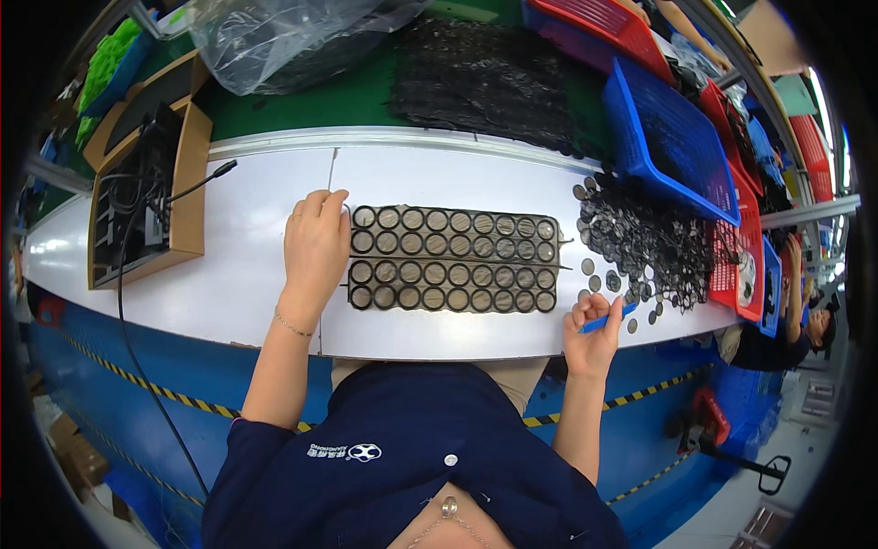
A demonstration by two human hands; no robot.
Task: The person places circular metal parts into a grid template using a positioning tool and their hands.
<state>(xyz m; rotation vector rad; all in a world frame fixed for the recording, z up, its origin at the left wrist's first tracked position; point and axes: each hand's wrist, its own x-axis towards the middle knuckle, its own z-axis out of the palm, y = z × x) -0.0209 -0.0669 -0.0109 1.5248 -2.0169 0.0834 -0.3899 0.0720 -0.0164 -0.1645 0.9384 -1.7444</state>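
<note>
Cardboard box (pixel 187 197) at the left end of the white surface (pixel 247 265). Left hand (pixel 315 242) flat, fingers (pixel 320 203) together, resting on the left edge of the black ring tray (pixel 455 259) mid-surface. Right hand (pixel 592 334) at the near edge, fingers pinched on a blue tool (pixel 611 319). Loose black rings (pixel 649 242) heaped toward the right end.

Left of left hand (pixel 315 249): bare white table (pixel 247 265), open passage.
Right of it: ring tray (pixel 455 259), touching.
Beyond right hand (pixel 593 337): loose disc pile (pixel 654 247) blocks.
</note>
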